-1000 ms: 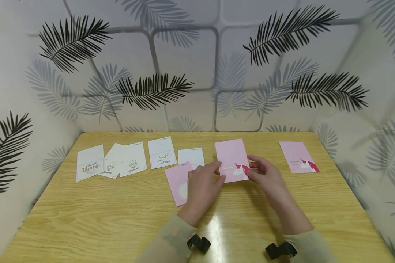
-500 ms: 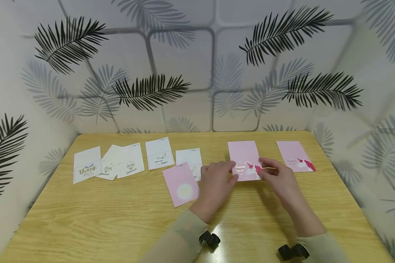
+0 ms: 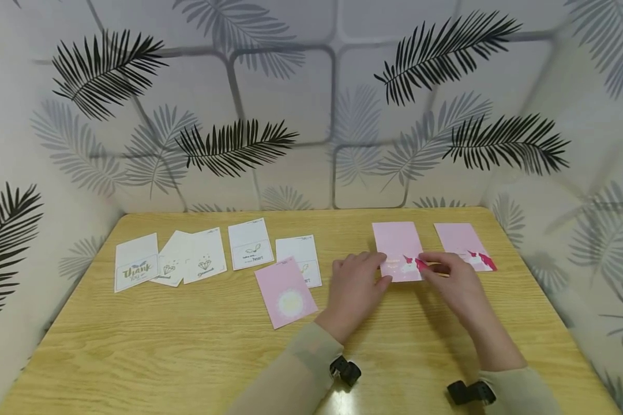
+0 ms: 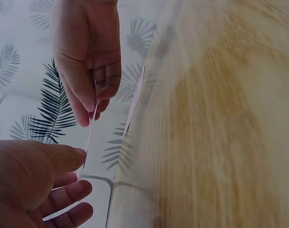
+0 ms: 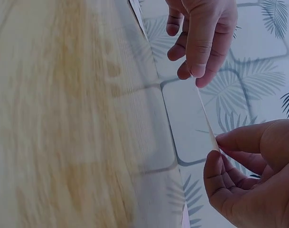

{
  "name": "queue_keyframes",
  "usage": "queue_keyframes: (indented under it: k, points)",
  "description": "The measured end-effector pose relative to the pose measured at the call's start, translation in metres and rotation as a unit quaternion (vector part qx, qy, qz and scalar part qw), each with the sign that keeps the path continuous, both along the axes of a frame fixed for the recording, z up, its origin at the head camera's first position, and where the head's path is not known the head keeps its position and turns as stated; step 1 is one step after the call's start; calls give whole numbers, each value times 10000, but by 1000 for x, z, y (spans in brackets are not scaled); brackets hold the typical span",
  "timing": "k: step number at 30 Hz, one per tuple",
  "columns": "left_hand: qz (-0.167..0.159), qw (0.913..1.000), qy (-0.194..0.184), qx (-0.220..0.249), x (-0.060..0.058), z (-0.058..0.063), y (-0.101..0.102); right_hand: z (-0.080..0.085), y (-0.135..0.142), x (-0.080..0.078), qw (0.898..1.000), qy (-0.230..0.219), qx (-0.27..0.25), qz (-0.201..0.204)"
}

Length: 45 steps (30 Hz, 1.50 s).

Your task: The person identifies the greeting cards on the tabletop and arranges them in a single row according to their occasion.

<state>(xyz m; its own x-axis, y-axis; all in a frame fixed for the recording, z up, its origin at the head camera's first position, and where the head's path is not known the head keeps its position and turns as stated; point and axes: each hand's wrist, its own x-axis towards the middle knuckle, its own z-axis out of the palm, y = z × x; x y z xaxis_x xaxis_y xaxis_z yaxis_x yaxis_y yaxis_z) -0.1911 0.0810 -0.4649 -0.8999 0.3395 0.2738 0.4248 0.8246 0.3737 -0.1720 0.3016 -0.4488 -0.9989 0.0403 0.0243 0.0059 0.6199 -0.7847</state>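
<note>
A pink card with a white unicorn and a dark pink mane is held between my two hands at the right of centre. My left hand pinches its left edge between thumb and fingers, and my right hand pinches the right edge. Both wrist views show the card nearly edge-on and raised off the tabletop. Just to the right, a matching pink unicorn card lies on the table, its lower left partly hidden by my right hand.
On the wooden table, a pink card with a pale round patch overlaps a white winged card. Farther left lie another winged card, two overlapping diamond cards and a "Thank you" card. A leaf-patterned backdrop rises behind.
Both hands have carried the pink unicorn card to the right, closer to the matching card. The pink card with the round patch, partly covered before, now shows fully.
</note>
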Motion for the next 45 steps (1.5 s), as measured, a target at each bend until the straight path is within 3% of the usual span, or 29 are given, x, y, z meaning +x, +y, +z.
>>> queue_keyframes:
  k: [20,32,45]
  points:
    - [-117,9973,-97,-716,-15,-6,40,-7,29,-9,9978,-439,498,57]
    - [-108,9962,-274,-817,-24,-14,55,-4,42,-18,9942,-696,806,171]
    - [-111,9957,-386,-839,-35,-17,71,-8,50,-28,9932,-553,1009,161]
